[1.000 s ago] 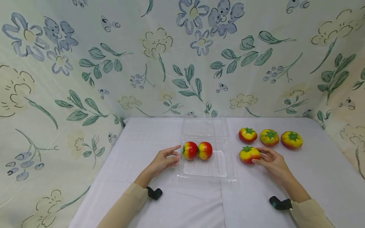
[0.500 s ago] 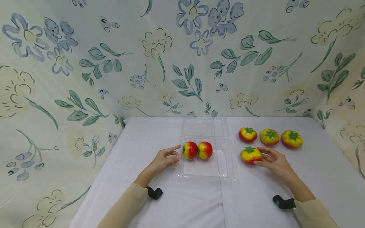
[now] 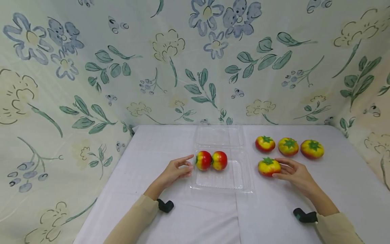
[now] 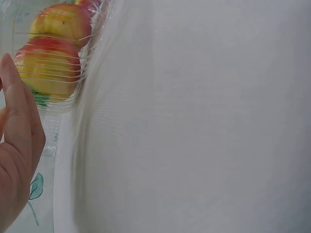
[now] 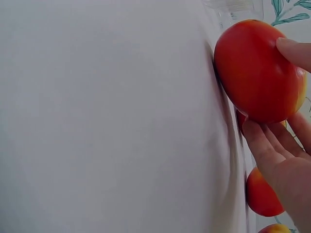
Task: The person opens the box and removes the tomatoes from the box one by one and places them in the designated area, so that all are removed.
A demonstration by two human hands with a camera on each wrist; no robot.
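A clear plastic clamshell box (image 3: 219, 187) lies with its lid laid back on the white-covered table. Two red and yellow persimmons (image 3: 219, 160) sit side by side in its left rear part. My left hand (image 3: 173, 173) is at the box's left edge, with fairly straight fingers beside the wall; whether they touch it is hard to tell. Right of the box, my right hand (image 3: 294, 174) grips another persimmon (image 3: 268, 167) between thumb and fingers, its green calyx upward. The right wrist view shows this persimmon's red underside (image 5: 257, 73) close to the tablecloth.
Behind my right hand, three more persimmons (image 3: 288, 146) stand in a row. The transparent lid (image 3: 219, 136) reaches toward the table's back edge. Flower-patterned cloth (image 3: 195, 61) hangs behind and at both sides of the table.
My right hand and its persimmon have shifted slightly right and toward me. My left hand, the box and the other persimmons look unmoved.
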